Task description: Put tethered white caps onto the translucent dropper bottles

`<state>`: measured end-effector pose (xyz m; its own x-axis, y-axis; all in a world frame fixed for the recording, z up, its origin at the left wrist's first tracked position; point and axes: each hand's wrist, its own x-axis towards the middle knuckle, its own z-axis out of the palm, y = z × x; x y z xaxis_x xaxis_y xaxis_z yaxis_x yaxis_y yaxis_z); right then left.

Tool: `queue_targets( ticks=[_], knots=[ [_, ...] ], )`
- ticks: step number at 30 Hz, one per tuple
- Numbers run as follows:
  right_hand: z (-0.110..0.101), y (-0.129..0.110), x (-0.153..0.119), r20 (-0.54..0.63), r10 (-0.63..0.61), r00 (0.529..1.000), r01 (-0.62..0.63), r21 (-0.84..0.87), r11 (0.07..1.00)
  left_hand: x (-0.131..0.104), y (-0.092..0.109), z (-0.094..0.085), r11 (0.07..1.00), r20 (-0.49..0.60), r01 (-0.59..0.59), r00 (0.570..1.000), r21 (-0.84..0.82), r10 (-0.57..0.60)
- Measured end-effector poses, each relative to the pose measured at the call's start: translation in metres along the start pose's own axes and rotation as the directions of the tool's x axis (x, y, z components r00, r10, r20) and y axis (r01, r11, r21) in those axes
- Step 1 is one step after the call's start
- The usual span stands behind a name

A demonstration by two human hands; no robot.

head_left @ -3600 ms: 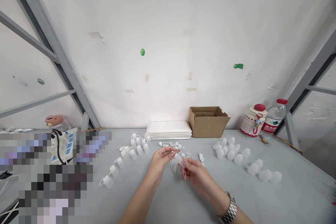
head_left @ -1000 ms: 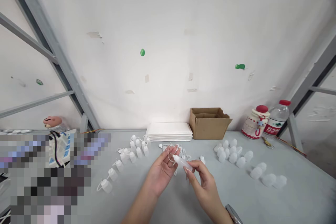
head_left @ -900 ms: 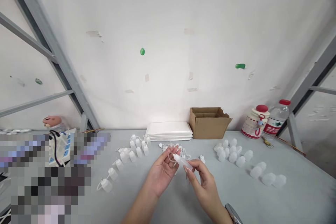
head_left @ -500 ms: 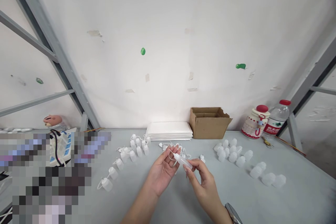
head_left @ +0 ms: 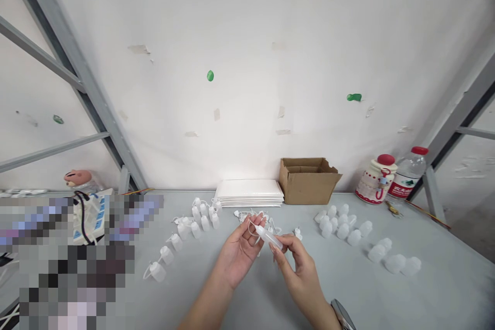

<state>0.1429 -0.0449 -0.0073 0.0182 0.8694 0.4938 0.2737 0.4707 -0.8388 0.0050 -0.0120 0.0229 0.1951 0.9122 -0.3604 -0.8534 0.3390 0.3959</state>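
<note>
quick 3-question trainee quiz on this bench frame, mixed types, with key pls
1. True or false: both hands hold one small translucent bottle above the table.
2. Which sits left of the cardboard box? A) stack of white sheets B) red-capped water bottle
3. Fill in: the uncapped bottles lie on the person's ____ side.

Key: 1 true; 2 A; 3 right. The left hand and right hand both grip it.

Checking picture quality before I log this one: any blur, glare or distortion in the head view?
Head view: even, soft light, no glare; wide-angle bending splays the metal frame; a pixelated block masks the lower left; the hands' small translucent bottle and the loose ones nearly melt into the pale table.
</note>
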Motion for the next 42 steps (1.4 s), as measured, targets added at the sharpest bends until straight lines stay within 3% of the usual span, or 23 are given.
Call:
queue_targets(
  ticks=[25, 36, 42],
  knots=[
    [-0.0001, 0.0017, -0.0002, 0.022, -0.005, 1.000, 0.005, -0.012, 1.000, 0.0012, 0.0005, -0.0030, 0.999, 0.019, -0.025, 1.000, 0.034, 0.025],
    [0.0003, -0.0042, 0.0015, 0.005, -0.084, 0.996, 0.085, -0.078, 0.993, -0.0006, 0.0000, -0.0042, 0.944, 0.154, -0.233, 0.968, 0.236, 0.200],
    [-0.0011, -0.0020, 0.0003, 0.023, -0.073, 0.997, 0.075, -0.077, 0.994, -0.0009, -0.0004, -0.0031, 0.973, 0.075, -0.174, 0.983, 0.149, 0.165]
  ],
)
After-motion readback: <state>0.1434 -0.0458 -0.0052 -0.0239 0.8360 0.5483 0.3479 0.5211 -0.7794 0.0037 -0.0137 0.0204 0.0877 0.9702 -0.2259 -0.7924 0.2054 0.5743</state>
